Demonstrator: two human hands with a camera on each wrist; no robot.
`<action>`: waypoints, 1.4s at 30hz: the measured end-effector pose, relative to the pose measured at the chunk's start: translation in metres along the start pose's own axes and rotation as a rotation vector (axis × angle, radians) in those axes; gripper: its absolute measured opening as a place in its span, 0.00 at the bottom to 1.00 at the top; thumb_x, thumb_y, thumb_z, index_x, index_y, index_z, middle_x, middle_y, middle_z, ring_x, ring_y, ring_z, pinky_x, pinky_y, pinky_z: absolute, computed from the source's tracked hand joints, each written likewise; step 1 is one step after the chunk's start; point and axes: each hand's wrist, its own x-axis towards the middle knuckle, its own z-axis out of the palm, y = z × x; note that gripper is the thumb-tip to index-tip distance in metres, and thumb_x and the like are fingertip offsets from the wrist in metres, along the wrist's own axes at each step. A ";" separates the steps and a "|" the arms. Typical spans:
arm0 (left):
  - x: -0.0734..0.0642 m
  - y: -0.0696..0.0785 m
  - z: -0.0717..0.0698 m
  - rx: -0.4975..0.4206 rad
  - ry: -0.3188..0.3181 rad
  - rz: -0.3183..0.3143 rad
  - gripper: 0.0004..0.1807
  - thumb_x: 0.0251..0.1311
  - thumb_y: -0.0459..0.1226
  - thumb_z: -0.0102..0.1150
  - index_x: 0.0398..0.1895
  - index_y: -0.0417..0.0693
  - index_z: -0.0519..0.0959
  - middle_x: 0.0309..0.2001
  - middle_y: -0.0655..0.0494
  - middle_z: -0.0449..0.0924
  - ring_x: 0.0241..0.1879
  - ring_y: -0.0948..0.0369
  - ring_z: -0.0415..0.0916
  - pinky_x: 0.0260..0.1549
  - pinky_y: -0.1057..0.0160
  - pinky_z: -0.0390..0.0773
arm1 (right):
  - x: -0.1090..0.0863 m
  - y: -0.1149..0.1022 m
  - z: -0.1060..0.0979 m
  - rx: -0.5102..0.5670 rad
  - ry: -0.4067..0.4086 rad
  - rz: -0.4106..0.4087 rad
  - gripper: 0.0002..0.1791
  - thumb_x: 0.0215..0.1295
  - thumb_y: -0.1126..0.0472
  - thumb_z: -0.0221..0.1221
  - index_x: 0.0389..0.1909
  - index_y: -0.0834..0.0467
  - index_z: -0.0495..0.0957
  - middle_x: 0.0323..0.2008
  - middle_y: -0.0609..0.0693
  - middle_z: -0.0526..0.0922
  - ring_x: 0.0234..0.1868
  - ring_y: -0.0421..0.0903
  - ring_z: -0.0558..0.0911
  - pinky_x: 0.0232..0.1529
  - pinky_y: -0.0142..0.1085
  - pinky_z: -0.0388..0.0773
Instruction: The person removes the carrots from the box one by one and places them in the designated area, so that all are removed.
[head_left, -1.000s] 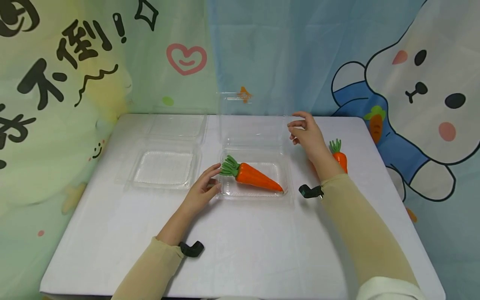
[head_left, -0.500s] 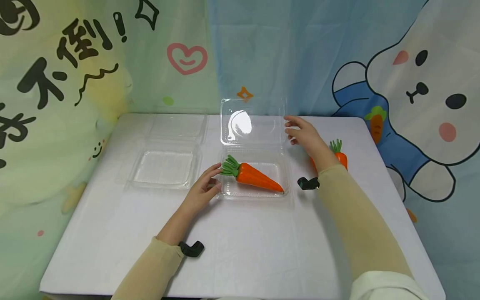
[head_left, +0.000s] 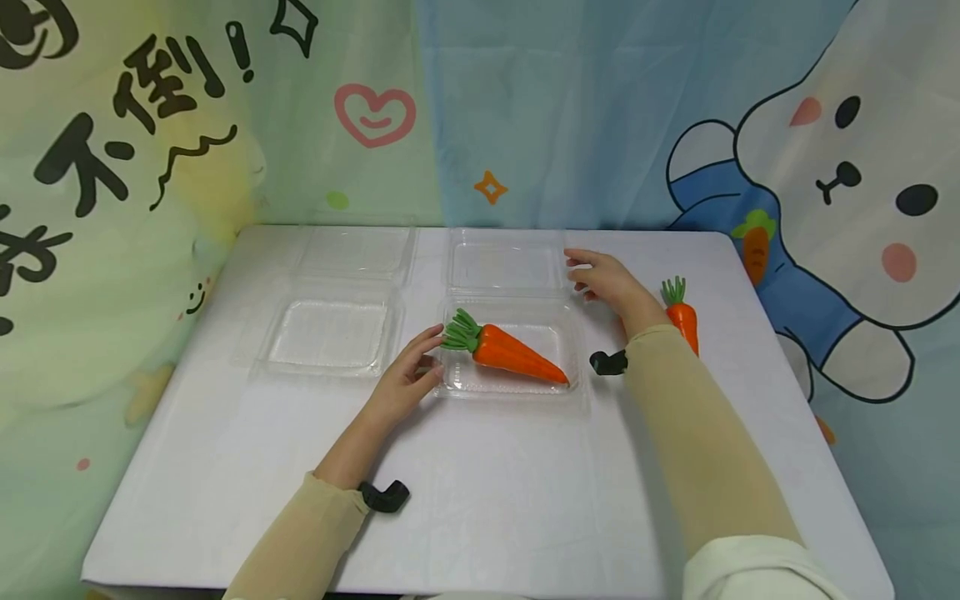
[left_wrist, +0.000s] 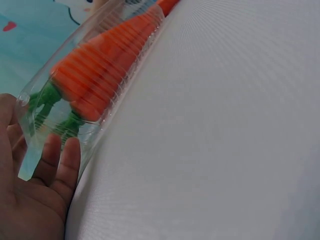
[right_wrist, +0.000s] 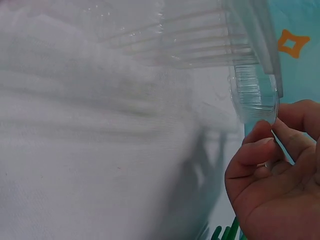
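Observation:
In the head view an orange carrot (head_left: 519, 355) with green tops lies in the base of a clear plastic box (head_left: 577, 333), whose lid (head_left: 506, 260) is folded back. My left hand (head_left: 405, 383) holds the left rim of the base; the left wrist view has the clear rim (left_wrist: 31, 162) between my fingers. Through the plastic there, two orange shapes appear, and I cannot tell whether one is a reflection. At the lid's right edge, my right hand (head_left: 611, 283) pinches the lid with thumb and fingertips, also seen in the right wrist view.
A second clear box (head_left: 390, 321), lid folded back, stands on the white table (head_left: 480, 483) to the left. Another carrot (head_left: 683, 325) lies at the right, partly behind my right forearm. A printed cloth (head_left: 600, 100) hangs behind the table.
The lid has swung back from its raised position to lie low behind the base. My right hand has come down with it, slightly leftward. The left hand and the carrot have stayed still.

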 end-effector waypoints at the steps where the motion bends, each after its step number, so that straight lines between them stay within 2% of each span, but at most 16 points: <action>1: 0.000 -0.004 0.000 0.000 0.003 0.006 0.28 0.65 0.25 0.55 0.69 0.40 0.67 0.76 0.47 0.56 0.47 0.58 0.74 0.44 0.73 0.77 | 0.001 0.001 0.000 0.000 -0.003 0.017 0.31 0.74 0.58 0.50 0.76 0.48 0.58 0.72 0.51 0.65 0.52 0.53 0.72 0.51 0.40 0.73; 5: -0.001 0.008 0.001 0.006 -0.002 0.022 0.27 0.65 0.24 0.55 0.68 0.35 0.66 0.75 0.40 0.56 0.46 0.59 0.74 0.43 0.74 0.77 | 0.002 0.003 0.000 -0.007 -0.016 0.044 0.31 0.75 0.57 0.49 0.76 0.46 0.57 0.72 0.50 0.65 0.54 0.53 0.71 0.53 0.40 0.72; 11: -0.001 0.024 0.000 0.000 -0.016 0.007 0.27 0.65 0.24 0.54 0.68 0.32 0.66 0.75 0.38 0.55 0.46 0.59 0.74 0.44 0.74 0.77 | -0.002 -0.002 -0.003 -0.063 -0.045 0.003 0.31 0.76 0.56 0.49 0.77 0.48 0.55 0.73 0.54 0.63 0.55 0.55 0.72 0.53 0.41 0.73; 14: -0.001 0.026 -0.001 -0.001 -0.018 0.002 0.27 0.65 0.23 0.54 0.68 0.31 0.66 0.75 0.38 0.55 0.46 0.58 0.74 0.44 0.74 0.77 | -0.006 -0.009 -0.005 -0.160 -0.051 -0.012 0.32 0.75 0.54 0.48 0.77 0.50 0.53 0.73 0.57 0.60 0.55 0.56 0.75 0.51 0.42 0.76; 18: -0.002 0.026 -0.001 -0.002 -0.020 0.008 0.27 0.65 0.24 0.54 0.68 0.31 0.66 0.75 0.38 0.55 0.47 0.54 0.74 0.45 0.75 0.76 | -0.010 -0.022 -0.009 -0.326 -0.007 -0.045 0.33 0.75 0.51 0.48 0.77 0.53 0.54 0.74 0.61 0.59 0.53 0.57 0.79 0.47 0.44 0.79; 21: -0.002 0.026 -0.001 -0.002 -0.022 0.013 0.27 0.65 0.24 0.54 0.68 0.31 0.65 0.75 0.38 0.55 0.48 0.52 0.73 0.45 0.75 0.76 | -0.016 -0.033 -0.010 -0.392 0.027 -0.085 0.33 0.75 0.50 0.49 0.77 0.54 0.55 0.73 0.62 0.57 0.54 0.58 0.79 0.48 0.47 0.80; 23: -0.002 0.026 -0.002 0.001 -0.024 0.010 0.27 0.65 0.24 0.54 0.68 0.31 0.66 0.75 0.38 0.55 0.48 0.53 0.73 0.45 0.74 0.76 | -0.023 -0.040 -0.009 -0.416 0.021 -0.125 0.33 0.75 0.49 0.49 0.76 0.54 0.55 0.73 0.62 0.56 0.55 0.59 0.78 0.51 0.50 0.79; 27: -0.003 0.026 -0.002 0.004 -0.026 0.000 0.27 0.65 0.24 0.54 0.68 0.32 0.66 0.75 0.39 0.55 0.47 0.56 0.74 0.45 0.74 0.76 | -0.039 -0.052 -0.001 -0.436 -0.043 -0.206 0.33 0.74 0.47 0.51 0.76 0.50 0.57 0.73 0.59 0.58 0.55 0.57 0.78 0.51 0.50 0.80; 32: -0.002 0.026 -0.002 0.005 -0.026 -0.011 0.27 0.65 0.24 0.54 0.68 0.33 0.66 0.76 0.40 0.55 0.47 0.56 0.74 0.46 0.73 0.76 | -0.060 -0.060 0.020 -0.441 -0.170 -0.285 0.30 0.72 0.45 0.55 0.72 0.45 0.64 0.69 0.51 0.68 0.48 0.54 0.79 0.41 0.41 0.79; 38: -0.002 0.027 -0.001 0.006 -0.021 -0.021 0.27 0.65 0.24 0.54 0.68 0.34 0.66 0.76 0.42 0.56 0.47 0.54 0.74 0.45 0.73 0.77 | -0.075 -0.059 0.049 -0.450 -0.352 -0.308 0.29 0.67 0.43 0.60 0.68 0.41 0.69 0.64 0.50 0.74 0.44 0.51 0.79 0.37 0.39 0.79; 42: -0.002 0.028 -0.001 0.010 -0.019 -0.025 0.27 0.65 0.24 0.54 0.68 0.34 0.66 0.76 0.42 0.56 0.48 0.54 0.74 0.46 0.73 0.77 | -0.076 -0.054 0.064 -0.457 -0.414 -0.320 0.31 0.64 0.44 0.63 0.67 0.43 0.71 0.62 0.49 0.76 0.43 0.49 0.78 0.39 0.40 0.80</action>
